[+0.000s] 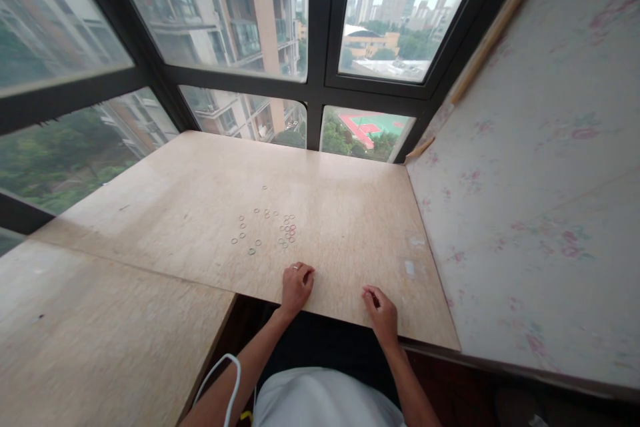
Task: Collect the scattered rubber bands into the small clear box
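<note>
My left hand (299, 285) rests at the near edge of the stone-like ledge, a ring on one finger. Its fingers are curled in towards the thumb, and nothing shows between them. Farther right, my right hand (380, 310) lies on the same edge with thumb and fingertips together, also with nothing visible in it. Just beyond my left hand is a tight cluster of small thin rings (287, 229), some reddish, some greenish. More loose rings (243, 235) lie scattered to the left, including a darker green ring (251, 251). Neither hand touches them.
The beige ledge (350, 213) meets dark window frames (314, 113) at the back and a flowered wall (500, 213) on the right. A clear patch like tape (410, 268) is near that wall. A white cable (235, 380) loops over my left forearm.
</note>
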The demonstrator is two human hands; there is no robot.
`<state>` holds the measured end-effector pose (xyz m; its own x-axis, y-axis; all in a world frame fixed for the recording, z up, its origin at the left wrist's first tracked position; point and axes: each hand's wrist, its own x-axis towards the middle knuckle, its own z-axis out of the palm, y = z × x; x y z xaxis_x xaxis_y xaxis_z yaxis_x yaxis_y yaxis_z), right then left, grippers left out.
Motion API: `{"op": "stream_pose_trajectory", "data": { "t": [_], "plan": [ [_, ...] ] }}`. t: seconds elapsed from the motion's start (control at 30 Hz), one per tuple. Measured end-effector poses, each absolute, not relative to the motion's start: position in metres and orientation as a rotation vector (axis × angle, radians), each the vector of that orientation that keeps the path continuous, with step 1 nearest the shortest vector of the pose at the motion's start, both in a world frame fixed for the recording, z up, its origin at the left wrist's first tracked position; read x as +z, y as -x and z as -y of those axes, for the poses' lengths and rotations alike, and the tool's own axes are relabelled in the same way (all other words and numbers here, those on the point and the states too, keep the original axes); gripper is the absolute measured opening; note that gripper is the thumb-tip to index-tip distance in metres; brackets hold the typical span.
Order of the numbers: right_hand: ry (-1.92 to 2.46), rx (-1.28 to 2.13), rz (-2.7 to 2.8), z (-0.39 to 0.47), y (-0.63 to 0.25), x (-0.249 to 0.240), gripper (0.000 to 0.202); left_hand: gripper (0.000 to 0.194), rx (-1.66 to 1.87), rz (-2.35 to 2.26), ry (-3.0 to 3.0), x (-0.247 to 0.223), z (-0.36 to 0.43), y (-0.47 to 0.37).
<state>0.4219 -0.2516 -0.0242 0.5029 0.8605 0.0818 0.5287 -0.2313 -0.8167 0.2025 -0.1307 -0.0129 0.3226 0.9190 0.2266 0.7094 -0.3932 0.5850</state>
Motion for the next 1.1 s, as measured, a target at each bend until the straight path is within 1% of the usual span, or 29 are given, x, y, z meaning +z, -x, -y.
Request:
{"op": "stream_pose_trajectory", "data": {
  "t": [0.2,0.4,0.47,0.57,0.63,0.73,0.83,0.93,1.0,1.1],
  "plan": [
    [1.798,0.726,1.043,0.255,-0.427,-0.024,0.036,0.016,0.707,-1.294,-2.236,-0.01,0.127,-0.191],
    [1.744,0.773,0.999,0.254,-0.427,-0.021,0.039,0.019,0.671,-1.165,-2.068,-0.011,0.111,-0.177],
    [1.758,0.763,1.008,0.253,-0.426,-0.021,0.041,0.022,0.728,-1.236,-1.966,-0.008,0.098,-0.172],
    [1.793,0.725,1.022,0.252,-0.426,-0.025,0.041,0.023,0.809,-1.507,-1.933,0.0,0.071,-0.163],
    [1.826,0.669,1.041,0.25,-0.426,-0.027,0.04,0.025,0.811,-1.691,-1.955,0.005,0.049,-0.158],
    [1.871,0.569,1.092,0.244,-0.426,-0.026,0.037,0.028,0.762,-1.763,-1.982,0.009,0.015,-0.156],
    [1.885,0.536,1.127,0.239,-0.428,-0.022,0.035,0.028,0.651,-1.734,-2.065,0.009,-0.013,-0.163],
    [1.895,0.555,1.132,0.237,-0.43,-0.021,0.037,0.019,0.553,-1.668,-2.15,0.007,-0.029,-0.177],
    [1.9,0.554,1.136,0.237,-0.43,-0.022,0.038,0.015,0.513,-1.58,-2.21,0.005,-0.032,-0.19],
    [1.908,0.513,1.145,0.238,-0.43,-0.024,0.038,0.016,0.481,-1.356,-2.295,0.003,-0.031,-0.207]
  ]
}}
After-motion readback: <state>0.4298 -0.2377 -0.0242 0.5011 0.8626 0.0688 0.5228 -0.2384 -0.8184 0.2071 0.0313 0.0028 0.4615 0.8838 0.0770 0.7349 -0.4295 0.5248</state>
